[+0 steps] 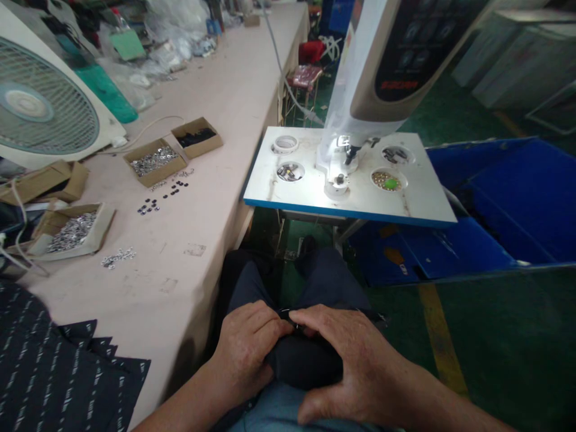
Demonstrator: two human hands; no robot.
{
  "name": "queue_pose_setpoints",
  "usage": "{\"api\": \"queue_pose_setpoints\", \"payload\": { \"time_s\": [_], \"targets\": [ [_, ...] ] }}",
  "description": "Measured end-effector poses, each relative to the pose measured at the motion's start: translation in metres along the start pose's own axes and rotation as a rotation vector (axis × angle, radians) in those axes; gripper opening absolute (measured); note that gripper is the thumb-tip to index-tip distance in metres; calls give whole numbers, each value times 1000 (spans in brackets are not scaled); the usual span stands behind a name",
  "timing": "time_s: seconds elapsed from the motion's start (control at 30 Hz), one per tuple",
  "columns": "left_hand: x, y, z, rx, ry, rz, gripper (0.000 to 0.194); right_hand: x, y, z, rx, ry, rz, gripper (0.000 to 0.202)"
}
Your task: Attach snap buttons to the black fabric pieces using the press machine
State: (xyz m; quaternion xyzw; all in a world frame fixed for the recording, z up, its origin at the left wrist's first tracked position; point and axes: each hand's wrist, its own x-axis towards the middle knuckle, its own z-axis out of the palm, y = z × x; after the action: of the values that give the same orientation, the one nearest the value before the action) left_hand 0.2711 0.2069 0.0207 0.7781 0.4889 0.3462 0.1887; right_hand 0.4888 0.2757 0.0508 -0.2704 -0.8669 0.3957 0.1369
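Observation:
Over my lap, my left hand (252,339) is closed with its fingertips on the edge of a dark cloth (306,363). My right hand (351,360) meets it from the other side, its fingers curled at the same edge and its thumb held well apart below. A small pale glint shows between the fingertips, too small to name. Beyond my knees stands a snap-fastening machine (344,150) on a white tabletop (288,201) with blue edging. Its round wells hold small parts, among them gold-coloured pieces (382,180) with a green item on top.
On the long table (202,198) at left are boxes of metal fasteners (155,161), loose black caps (148,207), a fan (40,105) and stacked black printed fabric (58,366). Blue bins (508,204) stand at right. A red stool (305,77) is farther back.

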Motion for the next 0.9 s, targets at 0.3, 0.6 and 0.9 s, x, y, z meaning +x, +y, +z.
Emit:
{"api": "queue_pose_setpoints", "payload": {
  "time_s": [0.3,0.6,0.9],
  "targets": [
    [6,1,2,-164,-44,-287,17,5,15,22,-57,91,15,62],
    [26,-11,-15,-749,-507,-874,18,28,10,0,401,-69,381,56],
    [28,-16,-13,-861,-546,-939,19,28,21,4,607,-125,477,51]
  ]
}}
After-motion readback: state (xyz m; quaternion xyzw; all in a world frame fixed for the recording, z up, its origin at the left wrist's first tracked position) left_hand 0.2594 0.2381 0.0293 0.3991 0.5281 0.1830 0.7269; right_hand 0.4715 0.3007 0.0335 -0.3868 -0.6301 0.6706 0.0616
